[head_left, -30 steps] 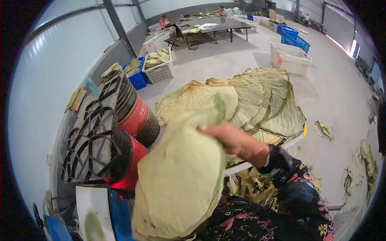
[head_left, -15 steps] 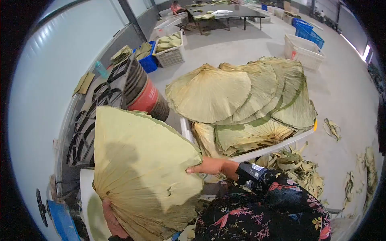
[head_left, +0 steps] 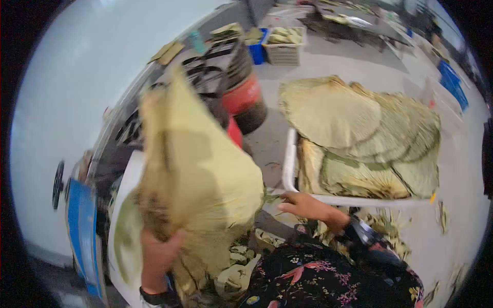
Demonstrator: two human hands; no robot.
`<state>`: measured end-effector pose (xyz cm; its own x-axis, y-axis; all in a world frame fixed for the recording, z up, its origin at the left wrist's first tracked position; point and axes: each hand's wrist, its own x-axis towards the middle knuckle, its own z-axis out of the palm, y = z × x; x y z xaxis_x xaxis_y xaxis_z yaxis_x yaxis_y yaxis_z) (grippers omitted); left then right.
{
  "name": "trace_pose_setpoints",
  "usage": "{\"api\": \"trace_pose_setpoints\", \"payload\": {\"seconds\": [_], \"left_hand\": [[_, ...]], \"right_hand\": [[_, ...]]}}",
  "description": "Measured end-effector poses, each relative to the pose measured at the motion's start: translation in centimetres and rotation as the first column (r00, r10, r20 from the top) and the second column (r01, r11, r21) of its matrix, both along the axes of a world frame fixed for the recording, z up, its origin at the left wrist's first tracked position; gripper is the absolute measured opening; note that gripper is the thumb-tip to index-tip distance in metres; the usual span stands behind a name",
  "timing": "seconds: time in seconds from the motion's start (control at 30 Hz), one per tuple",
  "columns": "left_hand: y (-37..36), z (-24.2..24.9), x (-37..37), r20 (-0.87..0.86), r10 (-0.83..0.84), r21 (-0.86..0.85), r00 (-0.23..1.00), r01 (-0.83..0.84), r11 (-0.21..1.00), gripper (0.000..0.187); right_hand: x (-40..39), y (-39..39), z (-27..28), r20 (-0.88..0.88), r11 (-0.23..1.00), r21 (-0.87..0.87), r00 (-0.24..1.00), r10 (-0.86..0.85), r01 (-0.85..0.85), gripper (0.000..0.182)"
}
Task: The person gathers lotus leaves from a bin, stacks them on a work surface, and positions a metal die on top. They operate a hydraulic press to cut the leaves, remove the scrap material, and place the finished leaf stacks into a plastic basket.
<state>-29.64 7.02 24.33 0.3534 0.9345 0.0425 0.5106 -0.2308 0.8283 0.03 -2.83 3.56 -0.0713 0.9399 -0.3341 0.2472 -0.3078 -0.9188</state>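
A large dried lotus leaf [head_left: 221, 169], pale yellow-green and blurred by motion, stands folded upright before me. My left hand [head_left: 159, 254] grips it low near its brown base, thumb across the front. Off the leaf's right edge, my right hand [head_left: 310, 210] has thumb and fingers closed at a thin green strip [head_left: 272, 197] that juts from that edge. Beyond it, a white crate [head_left: 289, 167] is heaped with overlapping dried leaves [head_left: 331, 113]. Under the held leaf, a white surface with a green patch [head_left: 128, 246] shows partly.
Leaf scraps [head_left: 385, 220] litter the floor by the crate. A dark drum with a red band [head_left: 241, 95] stands behind the held leaf. Farther back are a blue crate [head_left: 257, 51] and a white basket [head_left: 285, 54] of leaves. A blue panel [head_left: 83, 231] is at left.
The leaf has swung more upright and folded inward. My left hand has risen; my right hand has shifted right, from the leaf's face to just off its edge. The view has turned left.
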Motion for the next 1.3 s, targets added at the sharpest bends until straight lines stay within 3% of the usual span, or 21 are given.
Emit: {"api": "trace_pose_setpoints", "payload": {"seconds": [0.03,0.07,0.13,0.17,0.2,0.23,0.33,0.43,0.57,0.63,0.67,0.7,0.73,0.77,0.8,0.83,0.9,1.03,1.13,1.23,1.3], "left_hand": [[-0.3,-0.6,0.2,-0.064,-0.215,0.199,0.974,0.224,0.954,0.037],[0.0,-2.0,-0.1,-0.341,-0.440,0.294,0.831,0.539,0.790,0.041],[-1.3,-4.6,0.8,-0.644,-0.473,0.337,0.601,0.778,0.530,0.047],[-1.7,-5.5,2.5,-0.613,-0.451,0.495,0.649,0.760,0.421,0.051],[-2.8,-6.9,2.8,-0.804,-0.223,0.491,0.551,0.827,0.273,0.051],[-3.0,-7.6,2.6,-0.802,-0.211,0.494,0.559,0.818,0.294,0.051],[-3.8,-9.4,1.8,-0.730,-0.262,0.574,0.631,0.774,0.267,0.048],[-3.8,-9.9,0.2,-0.725,-0.191,0.597,0.662,0.742,0.304,0.045],[-2.1,-8.7,-3.3,-0.689,-0.095,0.675,0.719,0.684,0.277,0.043],[-2.5,-10.6,-5.8,-0.434,-0.485,0.818,0.759,0.558,0.142,0.043],[-3.4,-12.8,-7.4,-0.320,-0.608,0.717,0.726,0.605,0.346,0.049],[-2.8,-13.9,-8.4,-0.323,-0.590,0.727,0.740,0.593,0.347,0.049],[-2.4,-14.9,-9.1,0.036,-0.699,0.372,0.714,0.640,0.673,0.059],[-1.7,-15.9,-9.7,0.405,-0.582,-0.102,0.705,0.667,0.738,0.068],[-0.6,-17.0,-10.3,0.655,-0.442,-0.146,0.613,0.677,0.722,0.089],[0.4,-17.5,-10.6,0.651,-0.440,-0.130,0.618,0.662,0.738,0.089],[1.6,-18.4,-10.1,0.967,-0.104,-0.058,0.234,0.593,0.803,0.075],[2.4,-14.3,-10.7,0.969,0.097,-0.025,-0.226,0.301,0.953,0.054],[4.3,-11.1,-12.3,0.962,0.193,-0.175,-0.194,0.110,0.978,0.051],[6.4,-10.9,-15.4,0.985,0.120,-0.129,-0.124,-0.062,0.990,0.053],[7.9,-13.2,-18.2,0.987,0.160,-0.161,-0.017,-0.132,0.978,0.050]], "right_hand": [[-0.8,-0.6,1.4,-0.197,0.982,0.136,0.975,-0.104,0.133,0.065],[-2.1,-0.8,4.1,-0.485,0.958,0.175,0.867,-0.118,0.228,0.066],[-3.7,-1.3,7.8,-0.814,0.926,0.194,0.579,-0.032,0.324,0.067],[-4.4,-1.5,8.7,-0.870,0.912,0.220,0.493,0.022,0.347,0.066],[-5.1,-1.7,9.5,-0.912,0.898,0.243,0.401,0.083,0.368,0.065],[-6.1,-1.7,9.2,-0.911,0.907,0.243,0.402,0.092,0.345,0.065],[-8.8,-1.6,7.8,-0.883,0.845,-0.135,0.323,-0.339,0.517,0.056],[-10.7,1.0,6.5,-0.788,0.818,-0.219,0.398,-0.470,0.532,0.047],[-12.8,4.6,7.6,-0.825,0.765,-0.241,0.289,-0.486,0.598,0.041],[-13.9,6.5,9.4,-0.859,0.787,-0.185,0.292,-0.420,0.589,0.045],[-14.6,7.4,10.0,-0.871,0.786,-0.111,0.322,-0.372,0.608,0.047],[-15.6,8.4,10.8,-0.877,0.780,-0.039,0.353,-0.327,0.624,0.049],[-16.7,9.3,11.6,-0.888,0.784,-0.041,0.337,-0.312,0.619,0.051],[-17.9,10.0,11.8,-0.888,0.797,-0.029,0.350,-0.298,0.603,0.051],[-18.9,10.9,12.0,-0.882,0.795,0.047,0.400,-0.251,0.604,0.051],[-19.9,11.8,12.3,-0.872,0.789,0.126,0.446,-0.201,0.602,0.051],[-21.4,12.0,13.3,-0.881,0.822,0.167,0.457,-0.123,0.544,0.056],[-24.4,13.8,15.1,-0.911,0.823,0.241,0.412,0.009,0.514,0.061],[-25.3,16.7,14.1,-0.903,0.824,0.308,0.419,0.095,0.476,0.064],[-25.6,21.2,11.3,-0.877,0.842,0.392,0.428,0.219,0.372,0.066],[-25.9,23.9,8.5,-0.906,0.890,0.410,0.199,0.373,0.199,0.067]]}}
